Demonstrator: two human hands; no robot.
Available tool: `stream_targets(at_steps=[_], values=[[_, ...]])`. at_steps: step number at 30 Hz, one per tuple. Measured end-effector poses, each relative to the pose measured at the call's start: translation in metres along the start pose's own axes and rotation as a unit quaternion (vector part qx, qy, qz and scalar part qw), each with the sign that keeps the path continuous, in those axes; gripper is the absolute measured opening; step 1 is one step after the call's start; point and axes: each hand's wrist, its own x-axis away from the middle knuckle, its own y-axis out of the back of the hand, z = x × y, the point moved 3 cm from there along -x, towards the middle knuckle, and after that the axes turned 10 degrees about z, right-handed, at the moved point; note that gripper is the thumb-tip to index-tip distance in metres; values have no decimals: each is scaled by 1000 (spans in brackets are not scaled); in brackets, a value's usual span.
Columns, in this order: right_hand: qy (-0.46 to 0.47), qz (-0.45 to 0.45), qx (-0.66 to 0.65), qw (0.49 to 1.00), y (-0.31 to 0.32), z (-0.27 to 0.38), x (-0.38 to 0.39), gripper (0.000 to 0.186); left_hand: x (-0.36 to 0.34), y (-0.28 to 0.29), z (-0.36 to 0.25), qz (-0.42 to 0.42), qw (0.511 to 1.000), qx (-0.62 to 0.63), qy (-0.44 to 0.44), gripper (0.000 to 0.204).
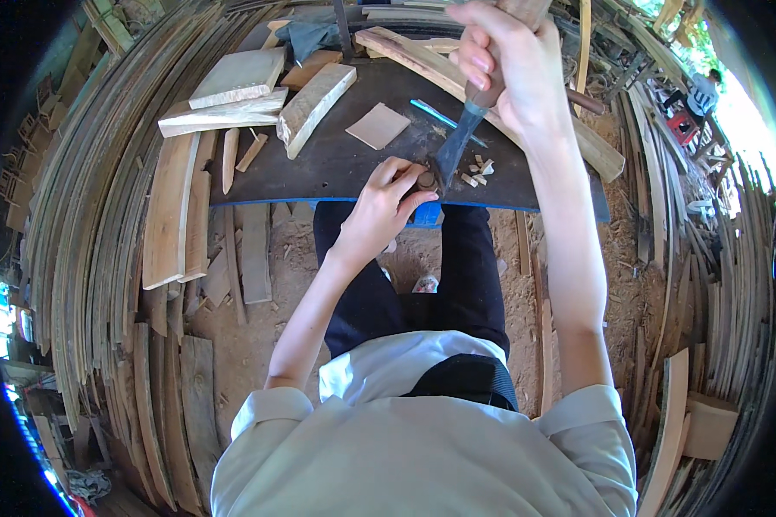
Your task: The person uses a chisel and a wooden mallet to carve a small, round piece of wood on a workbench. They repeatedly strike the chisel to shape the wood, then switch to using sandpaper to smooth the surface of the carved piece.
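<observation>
Bench (305,178), near edge: left hand (378,212) pinches round wooden piece (427,180); bladed tool (459,148) at its side. Right hand (526,77) wrapped round tool. Advisable: brace piece, fingers clear of blade, short controlled strokes. Beyond: chips (480,170), then flat square board (378,127).

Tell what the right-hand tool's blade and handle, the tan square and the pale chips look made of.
Blade: probably steel, judging by its thin flare and dull, dark grey surface. Handle: likely smooth wood, from its brown colour. Tan square: flat and matt, but wood, card or sandpaper would fit; I can't tell. Chips: likely raw wood, pale with angular, cut-looking faces.
</observation>
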Motion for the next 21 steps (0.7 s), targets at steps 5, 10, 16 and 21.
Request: stream_targets(at_steps=[5,10,16,21], values=[[26,8,-28,999,1,10,2,20,0,-2,-2,-11,1000,-9,5,34],[13,-23,-25,999,5,-6,-1,17,0,-1,-1,15,1000,-11,14,34],[12,-32,-21,999,4,-4,3,18,0,-1,-1,8,1000,-5,12,33],[18,-19,-31,999,-2,10,7,19,2,4,-8,-15,1000,11,10,32]])
